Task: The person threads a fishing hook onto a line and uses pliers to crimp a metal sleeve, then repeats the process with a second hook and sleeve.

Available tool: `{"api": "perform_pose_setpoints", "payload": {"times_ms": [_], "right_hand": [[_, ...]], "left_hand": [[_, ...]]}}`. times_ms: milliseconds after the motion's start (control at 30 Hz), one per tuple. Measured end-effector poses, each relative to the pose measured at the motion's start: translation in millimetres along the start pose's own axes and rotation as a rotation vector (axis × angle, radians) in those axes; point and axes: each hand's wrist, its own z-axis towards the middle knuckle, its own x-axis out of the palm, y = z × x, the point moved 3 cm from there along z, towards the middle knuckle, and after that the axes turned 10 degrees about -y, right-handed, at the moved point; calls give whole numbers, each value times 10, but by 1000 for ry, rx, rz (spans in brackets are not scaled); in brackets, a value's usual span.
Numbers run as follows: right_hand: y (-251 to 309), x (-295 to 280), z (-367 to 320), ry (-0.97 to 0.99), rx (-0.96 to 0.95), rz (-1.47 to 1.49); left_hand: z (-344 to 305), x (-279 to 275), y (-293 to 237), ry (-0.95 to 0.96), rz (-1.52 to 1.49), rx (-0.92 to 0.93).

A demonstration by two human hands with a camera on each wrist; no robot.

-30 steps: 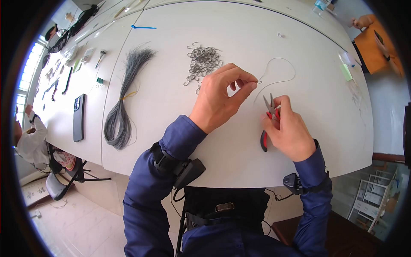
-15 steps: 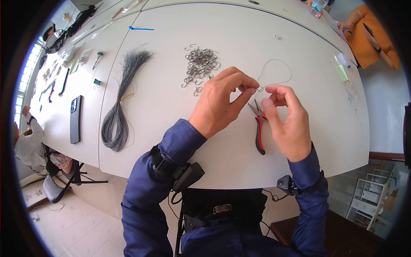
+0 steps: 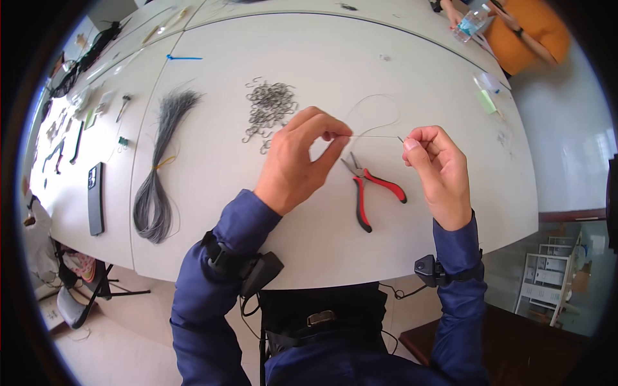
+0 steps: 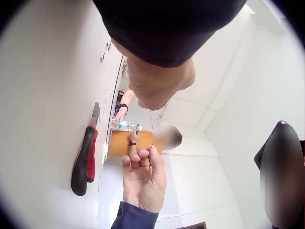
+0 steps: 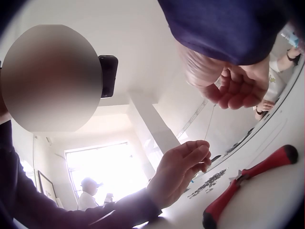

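Head, left hand: the left hand (image 3: 299,157) is pinching a fine line (image 3: 376,136) between thumb and forefinger.
Head, right hand: the right hand (image 3: 443,174) is pinching a small dark piece (image 3: 401,139), too small to name; the line is running straight across the gap between both hands.
Loop: a thin loop (image 3: 376,95) is curving on the line's far side.
Pliers: red-and-black pliers (image 3: 359,174) are lying on the line's near side, handles spread, jaws parted.
Left ground: a hook pile (image 3: 270,106) is sitting just beyond the left hand; a grey bundle (image 3: 154,193) is stretching well left, beside a table seam.
Room: the white tabletop (image 3: 483,186) is extending from the right hand to the right edge, and from the pliers to the near edge.
Left wrist: the right hand's thumb and forefinger are meeting; the left fingertips are hiding, grip impossible to tell here.
Right wrist: the line is slanting between the hands, above pliers and hooks.
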Motion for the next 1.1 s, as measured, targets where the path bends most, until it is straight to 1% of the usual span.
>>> {"api": "perform_pose_setpoints", "payload": {"times_ms": [100,200,233,267,300,333,400,467,500,567,667,733,767,800,833,867,900,933,967,1033,1100], "right_hand": [[14,-212,-53,-40,-9,-5],[-21,-639,-73,-166,-89,68],[-61,-854,-68,-243,-91,166],[-81,-1105,-74,-331,-100,202],[-110,-1394,-91,-431,-111,244],[-185,-1732,-122,-530,-76,316],[-309,-2340,-244,-679,-90,417],[-329,-2747,-375,-823,-51,425],[-340,-2943,-451,-895,-31,428],[-442,-3339,-619,-924,-23,427],[-538,-3933,-932,-962,-23,468],[-511,-4268,-1123,-960,-24,510],[-518,-4497,-1178,-909,-28,505],[-539,-4755,-1243,-858,-31,500],[-437,-4651,-1245,-808,-32,497],[-359,-4533,-1233,-771,6,428],[-296,-4351,-1121,-662,72,381],[-275,-4229,-1004,-555,137,335],[-246,-4060,-896,-448,202,290],[-99,-3323,-661,-405,286,-22],[-47,-2748,-400,-221,376,-273]], "left_hand": [[3,2,8,-26,21,-5],[5,11,-17,-41,12,-17],[4,3,-17,-46,18,-20],[2,-2,-13,-40,5,-24],[2,-1,-25,-38,8,-21],[4,-2,-43,-35,12,-17],[9,-5,-87,-12,-4,-7],[3,-8,-152,27,-44,8],[-5,-10,-210,113,-112,3],[-16,-33,-349,290,-250,-4],[-120,76,-543,717,-555,44],[-254,149,-608,942,-732,-100],[-302,178,-634,1053,-818,-175],[-278,156,-602,1063,-781,-242],[-209,115,-576,989,-764,-243],[-132,72,-548,916,-745,-245],[-93,38,-520,844,-724,-247],[-93,15,-480,742,-757,-335],[-85,11,-446,679,-761,-364],[-52,8,-362,551,-760,-411],[-73,14,-263,485,-708,-436]]}}
